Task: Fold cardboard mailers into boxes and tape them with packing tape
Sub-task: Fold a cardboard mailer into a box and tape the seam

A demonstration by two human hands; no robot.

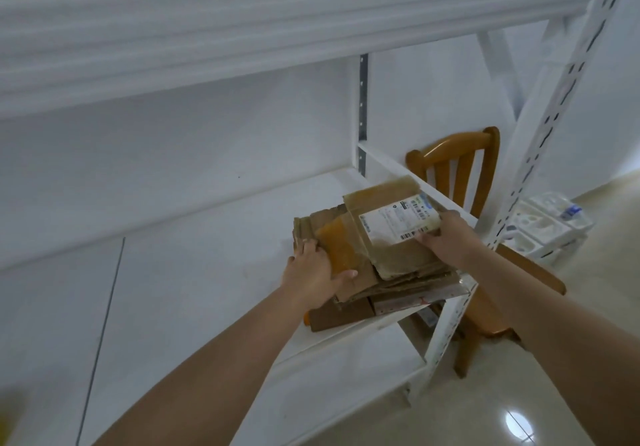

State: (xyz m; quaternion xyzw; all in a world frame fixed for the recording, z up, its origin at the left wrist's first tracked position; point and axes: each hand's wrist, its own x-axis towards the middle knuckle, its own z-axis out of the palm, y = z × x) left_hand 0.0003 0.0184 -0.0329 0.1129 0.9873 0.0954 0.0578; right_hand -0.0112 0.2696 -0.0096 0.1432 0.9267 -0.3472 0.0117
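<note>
A stack of flattened cardboard mailers (398, 272) lies at the right end of a white shelf (207, 265). The top mailer (388, 234) carries old brown tape and a white shipping label. My left hand (311, 272) grips the stack's left side, thumb on top of the cardboard. My right hand (446, 237) holds the right side of the top mailer, fingers on the label's edge. No tape roll is in view.
A white shelf beam (277, 30) runs overhead. The rack's perforated upright (540, 154) stands right of the stack. A wooden chair (457, 168) sits behind the rack. White foam packaging (543, 227) lies on the tiled floor at the right.
</note>
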